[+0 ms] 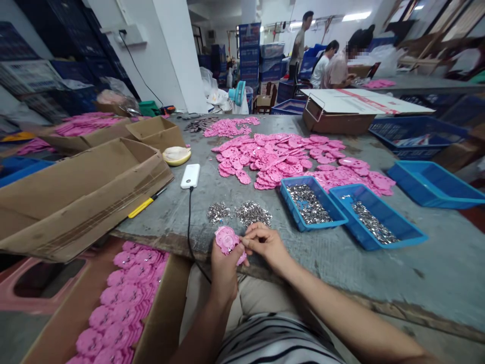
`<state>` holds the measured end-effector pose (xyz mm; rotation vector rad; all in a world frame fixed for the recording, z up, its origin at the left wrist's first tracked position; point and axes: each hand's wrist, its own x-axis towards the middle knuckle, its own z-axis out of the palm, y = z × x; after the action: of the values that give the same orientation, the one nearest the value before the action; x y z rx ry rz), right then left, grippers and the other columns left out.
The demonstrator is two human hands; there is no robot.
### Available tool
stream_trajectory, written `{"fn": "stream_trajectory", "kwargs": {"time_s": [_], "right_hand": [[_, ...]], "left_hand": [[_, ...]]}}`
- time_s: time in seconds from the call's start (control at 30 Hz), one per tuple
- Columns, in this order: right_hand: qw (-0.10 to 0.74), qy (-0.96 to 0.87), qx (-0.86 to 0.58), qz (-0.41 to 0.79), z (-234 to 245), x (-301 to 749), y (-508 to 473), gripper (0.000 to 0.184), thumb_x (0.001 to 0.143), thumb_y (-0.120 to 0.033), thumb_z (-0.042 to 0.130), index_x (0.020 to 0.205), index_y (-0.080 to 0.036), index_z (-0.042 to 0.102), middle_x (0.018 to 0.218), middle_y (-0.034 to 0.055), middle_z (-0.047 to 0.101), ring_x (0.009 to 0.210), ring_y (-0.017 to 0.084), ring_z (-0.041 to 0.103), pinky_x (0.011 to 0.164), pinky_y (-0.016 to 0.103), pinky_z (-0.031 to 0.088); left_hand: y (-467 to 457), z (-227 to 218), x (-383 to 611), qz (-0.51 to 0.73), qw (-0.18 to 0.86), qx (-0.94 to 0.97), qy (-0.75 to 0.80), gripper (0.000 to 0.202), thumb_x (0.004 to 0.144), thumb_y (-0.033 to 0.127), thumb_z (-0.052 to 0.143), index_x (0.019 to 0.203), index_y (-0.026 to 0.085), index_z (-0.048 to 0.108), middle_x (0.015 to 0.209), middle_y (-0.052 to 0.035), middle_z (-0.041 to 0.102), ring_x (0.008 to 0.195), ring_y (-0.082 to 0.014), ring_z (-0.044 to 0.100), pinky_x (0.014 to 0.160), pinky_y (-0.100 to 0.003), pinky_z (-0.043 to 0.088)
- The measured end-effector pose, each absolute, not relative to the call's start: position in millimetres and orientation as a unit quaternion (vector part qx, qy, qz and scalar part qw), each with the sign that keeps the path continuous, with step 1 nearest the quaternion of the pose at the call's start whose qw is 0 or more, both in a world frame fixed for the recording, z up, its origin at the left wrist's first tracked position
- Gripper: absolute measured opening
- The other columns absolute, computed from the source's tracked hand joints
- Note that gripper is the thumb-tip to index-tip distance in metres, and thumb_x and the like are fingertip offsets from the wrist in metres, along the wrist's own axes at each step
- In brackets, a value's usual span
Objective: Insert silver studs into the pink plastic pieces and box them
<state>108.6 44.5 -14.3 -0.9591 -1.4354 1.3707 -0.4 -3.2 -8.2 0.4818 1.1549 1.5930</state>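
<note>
Currently | left hand (223,271) grips pink piece (226,238), nearside of metal heap (253,213) | right hand (271,246) pinched at its edge, contents unclear | rightward of heap: blue tray (322,225) | leftward: power bank (190,175), cable (189,227) | beyond: pink pile (276,156)

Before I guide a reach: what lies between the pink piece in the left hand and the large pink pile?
In the head view: a smaller heap and a larger heap of metal parts, side by side on the grey table.

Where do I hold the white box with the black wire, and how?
Probably by its long sides, from above: the white box lies flat on the table, and the black wire leaves its near end, so avoid gripping there.
</note>
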Motion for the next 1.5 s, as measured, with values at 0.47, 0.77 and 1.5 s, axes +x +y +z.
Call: {"fn": "stream_trajectory", "kwargs": {"time_s": [0.47,0.77,1.5], "right_hand": [[0.488,-0.511,-0.4,0.584,-12.6,98.2,33.2,0.029,0.061,-0.052,0.082,0.064,-0.023,0.076,0.09,0.0026,0.054,0.051,0.007,0.052,0.05,0.028,0.046],[0.485,-0.591,-0.398,0.507,-25.3,98.8,34.2,0.022,0.074,-0.045,0.073,0.07,-0.023,0.077,0.093,0.0049,0.057,0.054,0.007,0.048,0.053,0.028,0.045],[0.448,-0.546,-0.414,0.574,5.9,107.1,38.6,0.026,0.065,-0.042,0.08,0.06,-0.02,0.066,0.106,0.0067,0.057,0.112,0.026,0.055,0.103,0.046,0.038]], "left_hand": [[-2.7,-6.5,0.0,0.686,0.516,0.186,0.479,0.041,0.054,0.021,0.077,0.085,0.018,0.05,0.063,0.006,0.059,0.05,-0.0109,0.058,0.036,-0.018,0.042],[-1.4,-9.1,-0.5,0.678,0.476,0.191,0.527,0.04,0.053,0.02,0.073,0.085,0.018,0.048,0.058,0.0083,0.056,0.044,-0.0097,0.054,0.033,-0.017,0.039],[-5.6,3.2,3.2,0.733,0.555,0.164,0.357,0.063,0.074,0.07,0.058,0.11,0.019,0.061,0.1,-0.0086,0.07,0.107,-0.0255,0.064,0.09,-0.036,0.052]]}}
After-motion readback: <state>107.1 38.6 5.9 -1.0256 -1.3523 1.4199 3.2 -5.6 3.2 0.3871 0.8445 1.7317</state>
